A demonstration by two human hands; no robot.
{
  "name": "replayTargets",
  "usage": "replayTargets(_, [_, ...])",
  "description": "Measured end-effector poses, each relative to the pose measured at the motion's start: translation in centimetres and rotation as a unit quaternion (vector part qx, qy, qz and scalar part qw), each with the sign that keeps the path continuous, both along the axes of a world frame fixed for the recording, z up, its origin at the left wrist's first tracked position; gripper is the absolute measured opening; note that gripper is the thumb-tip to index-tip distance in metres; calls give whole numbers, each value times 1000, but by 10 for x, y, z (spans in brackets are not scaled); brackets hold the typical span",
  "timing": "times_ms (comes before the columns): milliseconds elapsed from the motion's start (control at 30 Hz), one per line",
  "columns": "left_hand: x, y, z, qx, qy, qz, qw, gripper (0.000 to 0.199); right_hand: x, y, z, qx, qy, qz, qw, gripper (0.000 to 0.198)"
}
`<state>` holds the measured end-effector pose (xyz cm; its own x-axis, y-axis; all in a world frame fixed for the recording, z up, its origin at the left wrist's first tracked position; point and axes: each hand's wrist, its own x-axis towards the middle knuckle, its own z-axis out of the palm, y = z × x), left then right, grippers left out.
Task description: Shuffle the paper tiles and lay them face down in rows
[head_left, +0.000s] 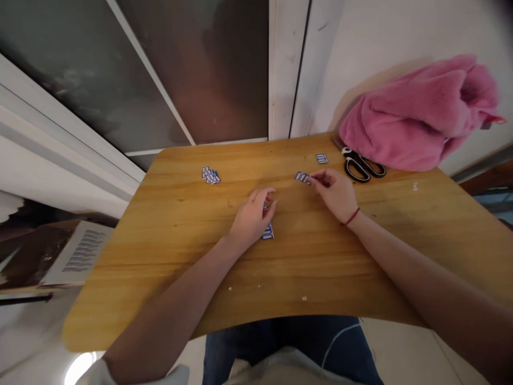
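Right grip (334,193) pinches a blue-and-white strip (300,176), not yet released, a lone piece (321,159) just beyond; left grip (252,216), half open, curls over partly hidden pieces (267,232), and whether the pile (210,176) beyond it is done or waiting, can't tell.

soft, even light falls on the yellow-brown wood-grain surface (192,224). below its near left corner, a white glare spot (80,369) burns out. beyond the far edge, the dark grey glass panels (216,69) look dim and hazy. a faint shadow lies on the white wall (372,43) beside the fluffy pink cloth (425,112). wide-angle distortion slants straight lines beyond the left edge; small blue-and-white printed cards (210,176) are too blurred to read.
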<state>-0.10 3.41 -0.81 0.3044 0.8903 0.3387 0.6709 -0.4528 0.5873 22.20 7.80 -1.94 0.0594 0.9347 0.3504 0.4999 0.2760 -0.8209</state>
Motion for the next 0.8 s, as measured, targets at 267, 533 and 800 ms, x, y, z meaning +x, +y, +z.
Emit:
replayTargets(267, [0, 1, -3, -10, -25, -10, 1000, 21, 15, 13, 4, 30, -173, -77, 982, 12])
replayTargets(533, [-1, 1, -2, 11, -19, -14, 1000, 21, 17, 19, -7, 47, -249, -62, 965, 21])
replayTargets(800, [-25, 18, 9, 80, -8, 84, 993, 19, 16, 16, -10, 40, -286, -71, 955, 24])
